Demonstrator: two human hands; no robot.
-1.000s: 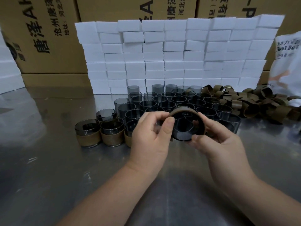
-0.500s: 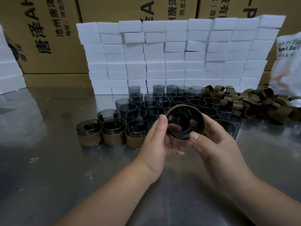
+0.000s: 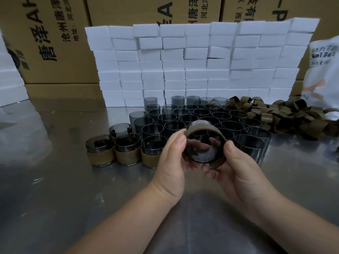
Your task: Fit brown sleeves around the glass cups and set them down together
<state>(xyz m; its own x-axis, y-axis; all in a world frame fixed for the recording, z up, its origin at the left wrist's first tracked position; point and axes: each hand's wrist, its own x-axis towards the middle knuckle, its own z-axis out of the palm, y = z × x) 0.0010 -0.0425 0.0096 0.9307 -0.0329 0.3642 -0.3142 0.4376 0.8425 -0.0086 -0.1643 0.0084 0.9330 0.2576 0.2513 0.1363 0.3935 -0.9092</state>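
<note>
A smoky glass cup (image 3: 203,149) lies on its side between my hands, mouth toward me, with a brown sleeve (image 3: 201,126) round it. My left hand (image 3: 171,162) grips its left side, thumb on the rim. From the right, my right hand (image 3: 236,167) holds it, thumb on the rim and fingers underneath. Three sleeved cups (image 3: 126,151) stand in a row to the left. Behind them, several bare glass cups (image 3: 183,114) stand packed together. A heap of loose brown sleeves (image 3: 286,116) lies at the right.
A wall of white foam blocks (image 3: 198,65) stands behind the cups, with cardboard boxes (image 3: 55,39) behind it. A white printed bag (image 3: 324,70) sits at the far right. The steel tabletop (image 3: 55,189) reflects light in front.
The cup has dropped slightly toward me. My left hand went from pinching the sleeve's edge to cupping the cup's left side. The sleeve sits further along the glass.
</note>
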